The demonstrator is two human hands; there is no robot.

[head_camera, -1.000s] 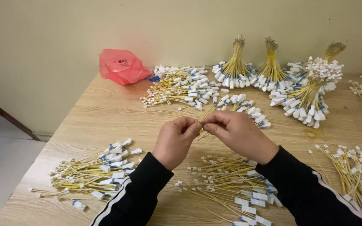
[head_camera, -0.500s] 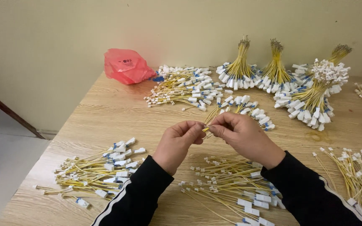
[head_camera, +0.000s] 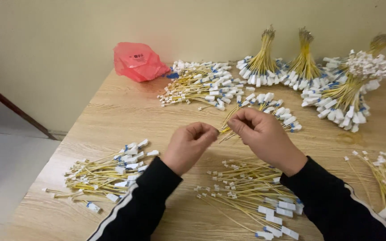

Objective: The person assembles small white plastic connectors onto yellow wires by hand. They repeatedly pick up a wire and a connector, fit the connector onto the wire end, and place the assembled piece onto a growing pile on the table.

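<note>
1. Since the earlier frame, the two hands have stayed close together over the middle of the surface (head_camera: 126, 116). They have barely moved; the view has shifted a little.
2. The left hand (head_camera: 188, 146) is curled, its grip pressed together on the near end of a small bunch of yellow wires (head_camera: 225, 125).
3. The right hand (head_camera: 264, 136) pinches the same wires just beside it, thumb and fingertip pressed tight.
4. The wires are in the air between the hands, slanting up and away toward the far piles. How many wires there are is hard to tell; it may be only a few.
5. The step in hand looks like gathering or lining up loose wires into a bunch.
6. Next, I think the ends need to be held even, with a steady pinch so none slip out.
7. Under the hands lies a loose pile (head_camera: 251, 189) of wires with white plugs. Another pile (head_camera: 108, 172) sits to the left.
8. Far back stand tied bundles (head_camera: 264, 62), more loose wires (head_camera: 206, 85), and a red bag (head_camera: 138, 61) by the wall.
</note>
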